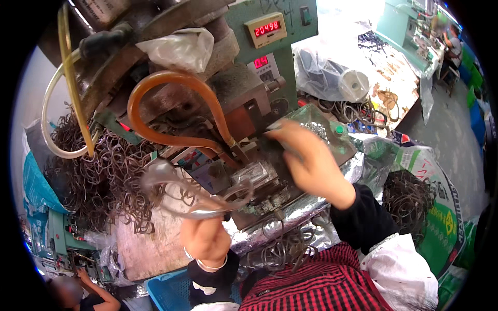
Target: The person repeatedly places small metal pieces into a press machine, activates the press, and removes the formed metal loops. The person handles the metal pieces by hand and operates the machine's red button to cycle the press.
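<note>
My left hand is low and left of the machine's work area, closed around a grey curved metal loop. Motion blurs the loop, and its far part reaches over the left side of the fixture. My right hand is over the right side of the machine bed, its fingers pointing left towards the tooling. Those fingers are smeared, so whether they hold anything does not show. Between the two hands sits a small shiny fixture block. An orange hose curves down to the tooling just behind it.
A heap of dark metal loops lies at left, beside a bare board. More loops fill a printed sack at right. A blue basket is below. A green button sits on the bed. Two other people work in the background.
</note>
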### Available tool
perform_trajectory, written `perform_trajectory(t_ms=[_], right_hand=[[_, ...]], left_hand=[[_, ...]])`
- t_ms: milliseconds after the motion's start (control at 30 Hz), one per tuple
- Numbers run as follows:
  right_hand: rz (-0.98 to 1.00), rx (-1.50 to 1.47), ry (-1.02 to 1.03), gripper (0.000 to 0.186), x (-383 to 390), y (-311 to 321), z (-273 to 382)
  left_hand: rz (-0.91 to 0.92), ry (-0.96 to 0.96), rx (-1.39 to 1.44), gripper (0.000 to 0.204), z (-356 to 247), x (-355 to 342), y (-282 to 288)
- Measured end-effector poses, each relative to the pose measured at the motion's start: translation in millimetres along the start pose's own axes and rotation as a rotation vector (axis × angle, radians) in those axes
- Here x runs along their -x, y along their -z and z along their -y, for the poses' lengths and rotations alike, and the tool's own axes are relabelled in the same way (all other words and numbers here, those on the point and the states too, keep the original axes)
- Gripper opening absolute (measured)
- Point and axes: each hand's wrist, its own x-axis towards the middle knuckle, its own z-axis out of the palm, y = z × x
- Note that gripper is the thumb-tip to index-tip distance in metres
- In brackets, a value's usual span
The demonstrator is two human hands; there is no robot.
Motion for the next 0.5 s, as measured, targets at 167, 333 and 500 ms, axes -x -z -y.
perform_trajectory(t_ms=[167, 333, 500], right_hand=[[-0.026, 0.659, -0.207, 0.019, 38.3, -11.1, -78.6], [-0.033, 0.646, -0.223, 0.012, 33.7, -3.4, -84.5], [-0.316, 0.419, -0.145, 0.009, 12.1, 11.2, -75.9]], left_hand=[[0.176, -0.176, 0.059, 0.036, 1.9, -12.9, -25.2], [0.211, -0.202, 0.095, 0.033, 7.8, -11.2, -25.9], [0.110, -0.255, 0.116, 0.041, 15.1, -7.9, -37.8]])
